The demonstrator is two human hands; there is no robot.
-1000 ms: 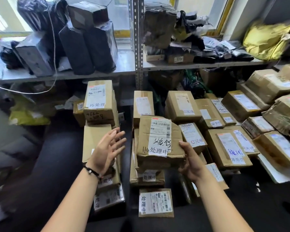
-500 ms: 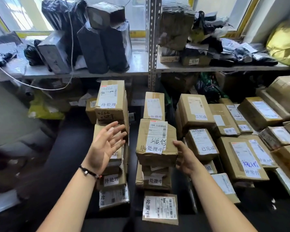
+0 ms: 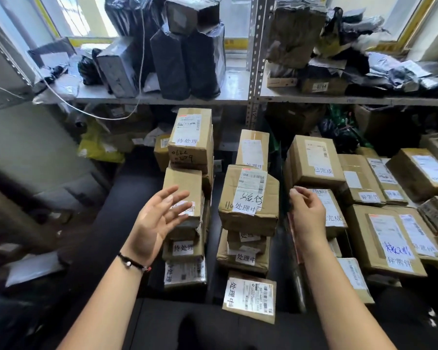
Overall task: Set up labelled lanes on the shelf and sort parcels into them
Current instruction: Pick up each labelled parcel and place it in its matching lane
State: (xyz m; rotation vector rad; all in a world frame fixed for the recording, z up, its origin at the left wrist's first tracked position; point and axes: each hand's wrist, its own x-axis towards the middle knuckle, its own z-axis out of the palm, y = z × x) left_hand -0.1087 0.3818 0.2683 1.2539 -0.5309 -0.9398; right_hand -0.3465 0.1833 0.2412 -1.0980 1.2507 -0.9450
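Cardboard parcels stand in labelled columns on a dark surface. The middle column is topped by a brown box (image 3: 248, 198) with a white shipping label and a handwritten tag. My left hand (image 3: 159, 218) hovers open, palm up, in front of the left column (image 3: 191, 137), touching nothing. Just right of the middle box is my right hand (image 3: 306, 213), fingers loosely curled and holding nothing, a small gap away from the box. Behind it lies a column of tagged boxes (image 3: 314, 160), and a further group (image 3: 387, 241) fills the far right.
A metal shelf (image 3: 238, 98) runs across the back with black-wrapped parcels (image 3: 185, 59) and loose bags on it. A white cable (image 3: 91, 114) hangs at the left. A flat labelled parcel (image 3: 249, 296) lies nearest me. Yellow bags (image 3: 99, 147) sit under the shelf.
My right hand has let go of the middle top box and drawn back a little to the right. The box now rests on its stack. The view has moved closer and shifted left.
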